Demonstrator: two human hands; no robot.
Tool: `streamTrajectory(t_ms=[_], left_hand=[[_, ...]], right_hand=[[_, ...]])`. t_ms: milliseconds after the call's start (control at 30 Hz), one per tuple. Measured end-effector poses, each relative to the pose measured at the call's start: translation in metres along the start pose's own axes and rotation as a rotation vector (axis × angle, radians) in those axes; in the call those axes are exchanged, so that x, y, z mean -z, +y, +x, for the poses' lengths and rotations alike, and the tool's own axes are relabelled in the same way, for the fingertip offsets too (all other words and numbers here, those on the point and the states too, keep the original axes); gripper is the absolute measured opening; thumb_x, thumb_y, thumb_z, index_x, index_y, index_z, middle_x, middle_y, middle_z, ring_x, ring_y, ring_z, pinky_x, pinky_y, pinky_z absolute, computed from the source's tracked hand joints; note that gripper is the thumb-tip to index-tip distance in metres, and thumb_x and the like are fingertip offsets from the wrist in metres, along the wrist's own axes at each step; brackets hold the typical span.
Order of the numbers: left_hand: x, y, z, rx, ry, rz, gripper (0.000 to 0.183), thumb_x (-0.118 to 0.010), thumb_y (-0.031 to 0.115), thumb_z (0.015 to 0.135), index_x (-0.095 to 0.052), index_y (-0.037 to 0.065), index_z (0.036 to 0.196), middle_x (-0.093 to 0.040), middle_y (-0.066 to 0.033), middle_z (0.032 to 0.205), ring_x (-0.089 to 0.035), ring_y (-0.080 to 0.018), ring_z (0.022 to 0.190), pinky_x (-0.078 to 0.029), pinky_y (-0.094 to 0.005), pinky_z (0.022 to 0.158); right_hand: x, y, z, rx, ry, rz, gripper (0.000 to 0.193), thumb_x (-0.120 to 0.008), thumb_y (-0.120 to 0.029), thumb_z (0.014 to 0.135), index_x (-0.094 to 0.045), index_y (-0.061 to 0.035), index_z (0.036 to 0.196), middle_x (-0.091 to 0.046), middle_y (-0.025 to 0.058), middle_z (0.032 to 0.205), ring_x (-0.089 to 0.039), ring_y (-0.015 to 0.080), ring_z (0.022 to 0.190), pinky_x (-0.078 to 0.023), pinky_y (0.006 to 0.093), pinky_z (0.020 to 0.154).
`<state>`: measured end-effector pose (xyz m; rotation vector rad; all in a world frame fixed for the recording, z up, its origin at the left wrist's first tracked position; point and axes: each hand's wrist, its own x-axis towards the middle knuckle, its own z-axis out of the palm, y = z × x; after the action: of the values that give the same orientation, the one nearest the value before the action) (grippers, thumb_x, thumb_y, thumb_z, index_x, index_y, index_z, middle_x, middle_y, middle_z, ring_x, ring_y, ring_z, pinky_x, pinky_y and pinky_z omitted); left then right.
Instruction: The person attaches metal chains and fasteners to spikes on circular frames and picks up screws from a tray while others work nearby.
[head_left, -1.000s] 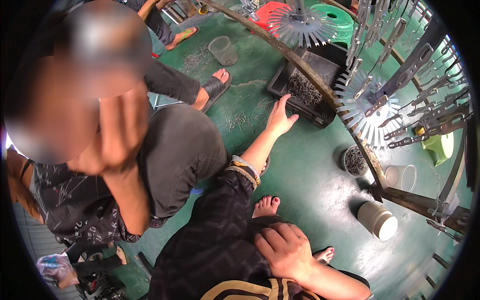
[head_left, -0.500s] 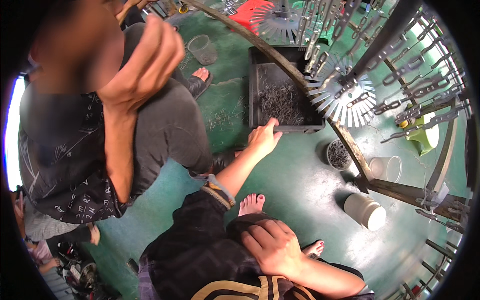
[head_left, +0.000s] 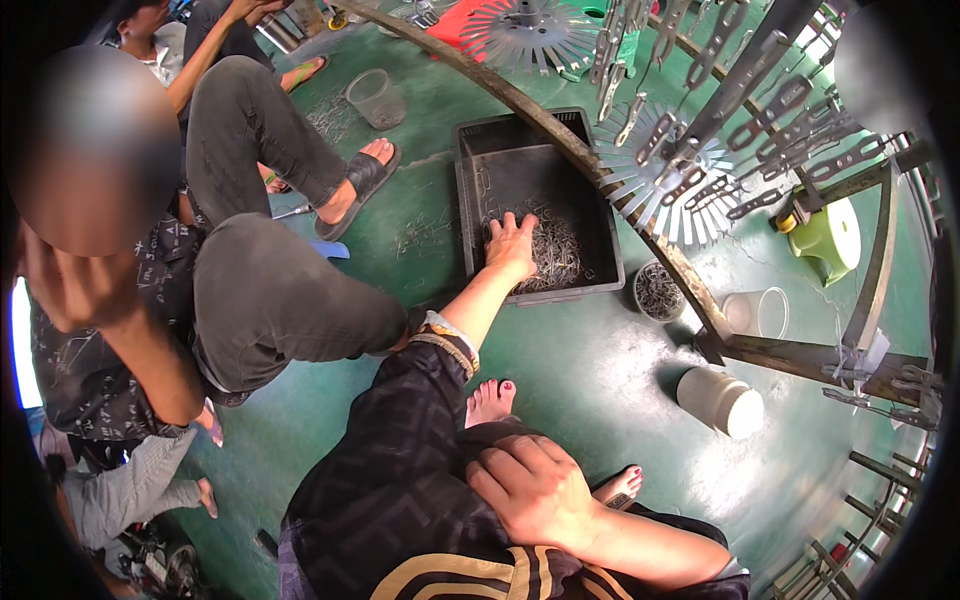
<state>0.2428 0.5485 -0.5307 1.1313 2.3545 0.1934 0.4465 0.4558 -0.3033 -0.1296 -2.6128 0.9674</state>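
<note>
My left hand (head_left: 511,249) reaches over the near edge of a black plastic crate (head_left: 470,215), its fingers spread on a heap of thin dark metal wire pieces (head_left: 557,252). Whether any piece is caught under the fingertips is hidden. My right hand (head_left: 530,488) drapes over my bent knee, fingers loosely curved and nothing visible in them. Just right of the crate stands a small round tub (head_left: 659,291) filled with similar dark pieces.
Beside me on the left sits a co-worker, a dark trouser leg (head_left: 290,290) near my left arm. A curved metal bar (head_left: 520,100) crosses above the crate. Hanging metal strips (head_left: 780,110), a clear tub (head_left: 757,312), a white container (head_left: 722,402) and a green stool (head_left: 826,240) are on the right.
My left hand has moved from outside the crate's near edge onto the metal pieces inside. My right hand stays on the knee. The co-worker's raised hand has shifted left and down.
</note>
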Motion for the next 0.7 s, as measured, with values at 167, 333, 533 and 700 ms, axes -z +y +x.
streamTrajectory(t_ms=[167,333,533,700], left_hand=[[0.022,0.001,0.01,-0.161,0.193,-0.17,0.052,-0.074,0.007,0.055,-0.049,0.019,0.1,-0.046,-0.0123,0.104,-0.045,-0.0363,0.103,-0.043,-0.0446,0.086],[0.066,0.014,0.045,-0.165,0.557,-0.241,0.052,-0.072,0.01,0.058,-0.047,0.017,0.103,-0.046,-0.0116,0.104,-0.047,-0.0347,0.098,-0.042,-0.0435,0.085],[0.069,-0.006,0.059,-0.162,0.512,-0.23,0.054,-0.076,0.016,0.062,-0.051,0.016,0.11,-0.047,-0.0126,0.11,-0.047,-0.0346,0.105,-0.04,-0.0412,0.089],[0.029,-0.017,0.029,-0.165,-0.018,-0.265,0.015,-0.07,0.018,0.07,-0.067,0.008,0.081,-0.064,-0.0151,0.074,-0.062,-0.0278,0.072,-0.049,-0.0392,0.068]], right_hand=[[-0.001,0.001,-0.001,-0.001,0.023,-0.011,0.015,-0.055,-0.015,0.066,-0.057,-0.0076,0.078,-0.05,0.0028,0.072,-0.051,0.0175,0.07,-0.042,0.0273,0.061],[0.002,0.0,-0.002,-0.006,0.002,-0.002,0.015,-0.055,-0.015,0.066,-0.058,-0.0076,0.078,-0.05,0.0029,0.072,-0.052,0.0179,0.071,-0.042,0.0273,0.061],[0.004,0.003,-0.004,-0.014,0.005,-0.005,0.015,-0.055,-0.015,0.066,-0.057,-0.0074,0.078,-0.051,0.0038,0.074,-0.053,0.0183,0.072,-0.044,0.0276,0.062],[0.004,0.004,-0.004,-0.018,0.001,0.005,0.015,-0.055,-0.015,0.066,-0.057,-0.0071,0.078,-0.051,0.004,0.073,-0.053,0.0186,0.072,-0.044,0.0278,0.063]])
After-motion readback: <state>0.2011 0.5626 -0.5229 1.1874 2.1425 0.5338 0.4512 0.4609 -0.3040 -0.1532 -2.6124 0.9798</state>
